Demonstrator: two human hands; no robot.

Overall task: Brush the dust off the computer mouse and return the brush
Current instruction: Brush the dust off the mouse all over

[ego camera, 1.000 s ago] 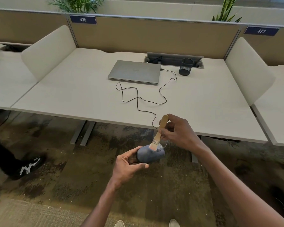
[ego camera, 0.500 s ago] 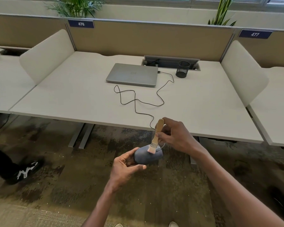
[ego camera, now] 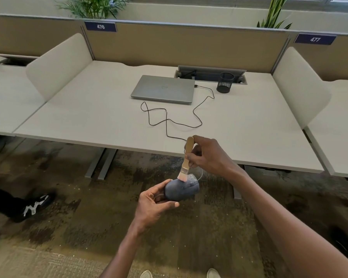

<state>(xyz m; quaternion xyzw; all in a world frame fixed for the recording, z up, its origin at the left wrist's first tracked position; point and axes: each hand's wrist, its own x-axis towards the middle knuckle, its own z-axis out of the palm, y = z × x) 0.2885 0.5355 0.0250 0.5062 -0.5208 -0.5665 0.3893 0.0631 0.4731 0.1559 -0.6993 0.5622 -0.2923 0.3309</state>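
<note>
Head view: looks down past the near edge of a pale tabletop onto two bare hands held out over a mottled carpet.
Left hand: grip curled round the near end of the computer mouse, thumb on top, fingers underneath.
Computer mouse: dark blue-grey, held in the air below and in front of the tabletop edge, clear of the surface.
Right hand: grip pinched round the wooden handle of the brush, handle end poking up above the fingers.
Brush: small, pale bristles pointing down and touching the top of the mouse near its far end.
Cable: thin and black, looping across the tabletop from the right side of the laptop toward the hands; last stretch hidden behind the right hand.
Laptop: silver, lid closed, lying flat near the back of the tabletop.
Pen cup: black mesh, upright, just right of the laptop beside the cable hatch.
Partition labels: 476 and 477 on the back panel.
Left edge: another person's dark shoe with white markings on the carpet.
</note>
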